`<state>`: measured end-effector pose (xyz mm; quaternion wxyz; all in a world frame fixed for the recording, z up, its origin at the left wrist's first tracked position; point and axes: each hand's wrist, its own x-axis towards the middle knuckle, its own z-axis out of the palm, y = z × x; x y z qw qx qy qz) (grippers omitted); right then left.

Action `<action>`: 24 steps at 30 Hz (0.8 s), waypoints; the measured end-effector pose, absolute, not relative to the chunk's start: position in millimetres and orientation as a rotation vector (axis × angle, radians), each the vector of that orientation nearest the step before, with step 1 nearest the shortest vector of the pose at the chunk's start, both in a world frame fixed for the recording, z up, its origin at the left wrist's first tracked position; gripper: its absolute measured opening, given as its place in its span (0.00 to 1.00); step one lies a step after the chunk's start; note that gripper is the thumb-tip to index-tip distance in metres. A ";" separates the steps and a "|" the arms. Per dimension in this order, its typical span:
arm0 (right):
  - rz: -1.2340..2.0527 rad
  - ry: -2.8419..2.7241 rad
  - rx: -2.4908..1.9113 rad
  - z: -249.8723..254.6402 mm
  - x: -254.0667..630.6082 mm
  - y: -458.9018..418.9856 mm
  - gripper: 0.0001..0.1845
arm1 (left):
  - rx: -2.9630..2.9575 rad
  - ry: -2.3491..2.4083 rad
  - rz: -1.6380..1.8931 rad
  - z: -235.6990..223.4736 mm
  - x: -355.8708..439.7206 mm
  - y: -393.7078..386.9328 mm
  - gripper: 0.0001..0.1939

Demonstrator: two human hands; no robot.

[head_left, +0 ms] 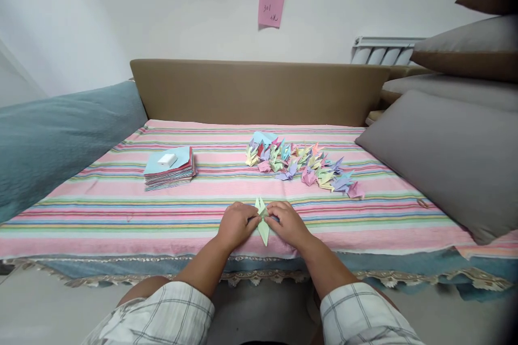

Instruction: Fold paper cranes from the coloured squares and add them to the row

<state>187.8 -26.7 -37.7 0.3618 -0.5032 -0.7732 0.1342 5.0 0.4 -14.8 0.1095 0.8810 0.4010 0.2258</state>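
A pale green folded paper (pixel 263 232) lies on the striped cloth close to me, long and narrow, with one point toward me and a split end pointing away. My left hand (pixel 239 222) pinches its left edge between thumb and fingers. From the other side, my right hand (pixel 288 222) grips the right edge the same way. The two thumbs nearly meet at the paper's middle. Beyond my hands, to the right, lies a pile of folded paper cranes (pixel 307 160) in many colours.
A stack of square coloured paper (pixel 170 175) sits at the left with a small white block (pixel 167 159) on top. Grey cushions (pixel 449 145) pile up at the right. A brown backrest (pixel 259 91) closes off the far side, and a blue-covered armrest (pixel 68 140) the left.
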 end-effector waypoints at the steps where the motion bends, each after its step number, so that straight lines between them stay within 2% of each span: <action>1: 0.341 -1.970 -1.311 -38.8 187.1 -26.2 0.02 | 2.583 1.190 0.667 -14.9 5.8 0.4 0.10; 11: 0.364 -1.894 -1.386 -38.8 181.9 -20.7 0.09 | 2.532 1.326 0.659 -16.3 10.8 2.3 0.13; 17: 0.300 -1.796 -1.448 -41.8 174.6 -18.3 0.10 | 2.461 1.417 0.670 -18.8 13.4 2.1 0.10; 21: 0.227 -1.782 -1.456 -43.2 171.0 -18.4 0.08 | 2.398 1.456 0.734 -20.8 13.3 1.7 0.04; 24: 0.194 -1.776 -1.456 -44.9 169.9 -18.0 0.08 | 2.334 1.468 0.770 -21.3 13.3 1.6 0.10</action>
